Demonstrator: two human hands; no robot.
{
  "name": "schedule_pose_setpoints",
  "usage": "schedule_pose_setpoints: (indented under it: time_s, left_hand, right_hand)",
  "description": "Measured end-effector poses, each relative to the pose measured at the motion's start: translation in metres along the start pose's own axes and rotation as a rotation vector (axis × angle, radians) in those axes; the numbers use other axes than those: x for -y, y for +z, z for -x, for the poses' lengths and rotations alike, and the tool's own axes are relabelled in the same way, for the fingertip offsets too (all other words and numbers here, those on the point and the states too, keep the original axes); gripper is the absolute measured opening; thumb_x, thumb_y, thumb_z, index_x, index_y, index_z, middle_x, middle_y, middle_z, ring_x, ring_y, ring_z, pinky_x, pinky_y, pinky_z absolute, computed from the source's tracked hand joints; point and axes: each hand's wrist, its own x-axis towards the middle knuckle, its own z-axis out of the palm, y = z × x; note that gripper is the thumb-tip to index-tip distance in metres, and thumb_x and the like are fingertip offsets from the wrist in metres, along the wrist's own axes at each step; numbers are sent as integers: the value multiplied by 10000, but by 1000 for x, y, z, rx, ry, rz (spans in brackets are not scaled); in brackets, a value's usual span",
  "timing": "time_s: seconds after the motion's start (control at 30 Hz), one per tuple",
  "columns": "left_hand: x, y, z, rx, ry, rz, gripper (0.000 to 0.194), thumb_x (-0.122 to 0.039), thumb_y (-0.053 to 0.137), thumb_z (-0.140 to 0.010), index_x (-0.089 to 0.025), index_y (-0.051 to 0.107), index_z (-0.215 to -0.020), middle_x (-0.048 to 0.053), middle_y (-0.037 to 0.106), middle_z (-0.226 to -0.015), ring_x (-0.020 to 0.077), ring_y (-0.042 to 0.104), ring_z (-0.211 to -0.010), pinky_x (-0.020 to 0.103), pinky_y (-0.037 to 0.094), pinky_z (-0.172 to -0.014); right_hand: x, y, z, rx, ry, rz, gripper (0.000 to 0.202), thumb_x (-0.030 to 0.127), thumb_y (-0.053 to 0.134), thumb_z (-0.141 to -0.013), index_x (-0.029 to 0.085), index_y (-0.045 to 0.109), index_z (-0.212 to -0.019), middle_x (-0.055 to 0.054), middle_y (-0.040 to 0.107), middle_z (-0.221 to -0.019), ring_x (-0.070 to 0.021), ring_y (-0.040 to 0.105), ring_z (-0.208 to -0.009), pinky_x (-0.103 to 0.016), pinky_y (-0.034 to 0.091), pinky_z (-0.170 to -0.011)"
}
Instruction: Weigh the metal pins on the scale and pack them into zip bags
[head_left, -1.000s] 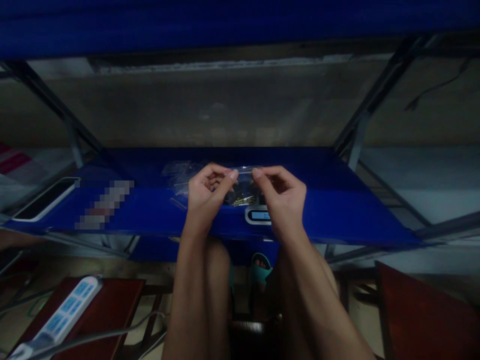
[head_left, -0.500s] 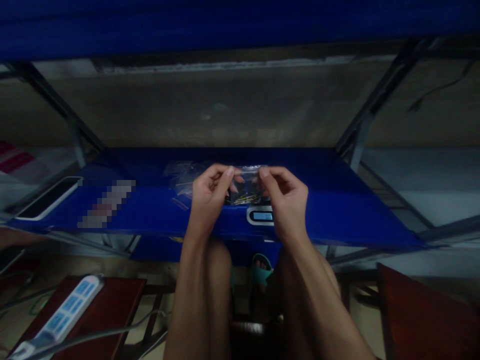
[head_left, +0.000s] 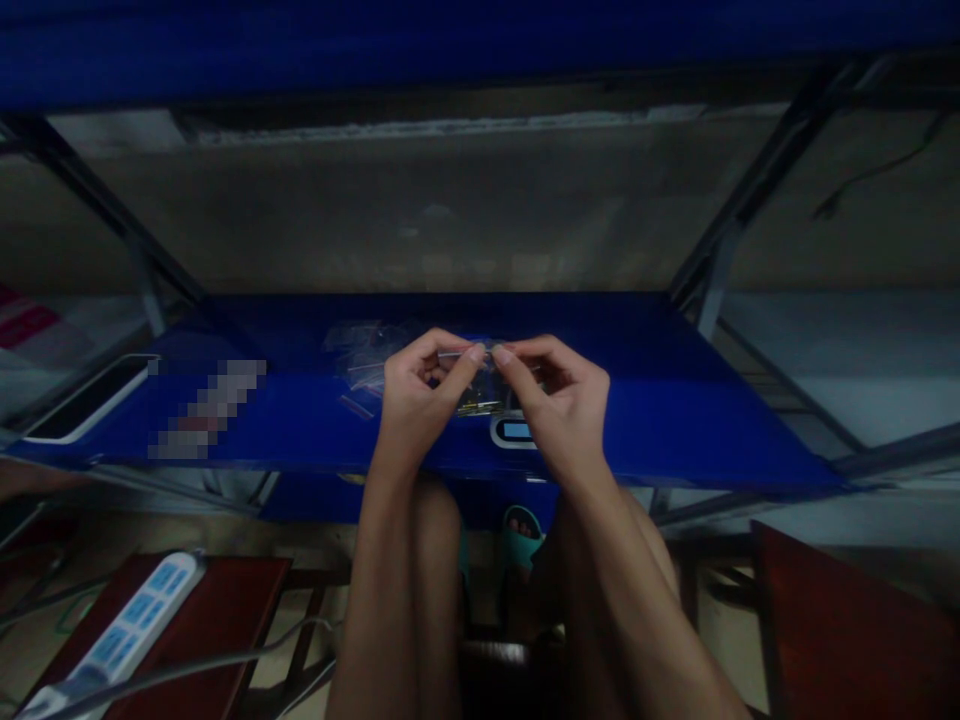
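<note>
A small clear zip bag (head_left: 489, 386) hangs between my two hands, with several thin gold-coloured metal pieces (head_left: 480, 408) low down in or behind it. My left hand (head_left: 427, 385) pinches the bag's top edge between thumb and fingers. Close beside it, my right hand (head_left: 559, 390) pinches the same edge, the thumb tips nearly touching. Below, a small scale (head_left: 513, 430) with a lit display lies on the blue surface, partly covered by my right hand. More clear zip bags (head_left: 364, 365) are heaped left of my left hand.
The blue shelf (head_left: 675, 430) has metal frame posts at both sides and another blue shelf (head_left: 480, 50) above. A phone-like device (head_left: 94, 398) lies at the left end. A power strip (head_left: 124, 630) with cables rests on a brown stool (head_left: 240, 610) at lower left.
My hands have come closer together along the bag's top edge, the thumbs now almost meeting. The camera view has shifted slightly.
</note>
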Motion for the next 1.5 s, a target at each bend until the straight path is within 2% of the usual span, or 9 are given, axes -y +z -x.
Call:
schedule_pose_setpoints:
  time_s: [0.23, 0.4, 0.63, 0.83, 0.9, 1.03, 1.17, 1.33, 1.5]
  left_hand:
    - [-3, -2, 0, -120, 34, 27, 173, -392, 826, -868, -219, 831, -870, 38, 800, -861, 176, 728, -809, 277, 552, -743]
    - [-8, -2, 1, -21, 33, 4, 223, -389, 706, -975, -239, 849, -891, 27, 783, -830, 152, 676, -753, 277, 536, -750]
    - [-7, -6, 1, 61, 8, -62, 306, -433, 641, -1017, -241, 855, -911, 21, 737, -759, 156, 627, -714, 282, 487, -697]
    - [-5, -10, 1, 83, -11, -43, 178, -388, 755, -930, -225, 821, -903, 35, 798, -897, 156, 681, -767, 275, 525, -727]
    - [-3, -10, 0, 68, -31, -7, 159, -372, 800, -880, -213, 797, -889, 37, 791, -878, 152, 684, -751, 267, 533, -712]
    - [1, -9, 0, 67, -43, 14, 175, -362, 830, -836, -198, 784, -878, 47, 773, -856, 154, 688, -740, 257, 536, -670]
    - [2, -7, 0, 76, -24, -12, 172, -361, 839, -826, -198, 786, -848, 42, 761, -846, 157, 692, -751, 247, 522, -648]
    - [1, -4, 0, 36, 45, -84, 183, -381, 824, -852, -202, 790, -841, 36, 757, -822, 149, 665, -712, 251, 503, -628]
    - [-1, -1, 0, -38, -86, 41, 238, -402, 893, -784, -191, 791, -828, 47, 776, -811, 158, 703, -728, 259, 529, -655]
  right_hand:
    - [1, -2, -1, 25, -16, 59, 98, 290, 759, -914, 223, 824, -884, -17, 807, -851, -165, 705, -786, -285, 482, -646]
    - [-2, -2, -1, -11, 13, 36, 114, 301, 763, -909, 222, 803, -837, -8, 790, -792, -162, 693, -743, -281, 457, -616]
    - [-2, -2, -1, -81, 6, 16, 122, 303, 766, -904, 209, 776, -828, 1, 771, -752, -147, 681, -683, -277, 476, -621]
    - [0, -2, -1, -115, -26, 21, 103, 309, 782, -880, 213, 778, -843, 7, 754, -756, -136, 651, -678, -268, 488, -617]
    - [-1, -1, -1, -107, -19, 19, 110, 318, 790, -869, 213, 771, -844, 6, 745, -756, -133, 636, -671, -265, 479, -602]
    - [-2, -1, -1, -23, 27, 22, 141, 354, 793, -854, 218, 756, -846, -1, 743, -784, -131, 619, -656, -263, 470, -574]
    - [-1, -1, -1, 41, 22, 64, 141, 342, 795, -847, 214, 752, -804, 12, 701, -707, -123, 591, -624, -252, 449, -553]
    - [0, 0, 1, -22, 11, 94, 137, 336, 801, -849, 215, 769, -792, 5, 730, -738, -123, 587, -628, -261, 450, -573]
    - [-2, -2, 0, -69, 15, 52, 162, 362, 822, -844, 212, 776, -808, 7, 745, -740, -126, 602, -622, -272, 455, -589]
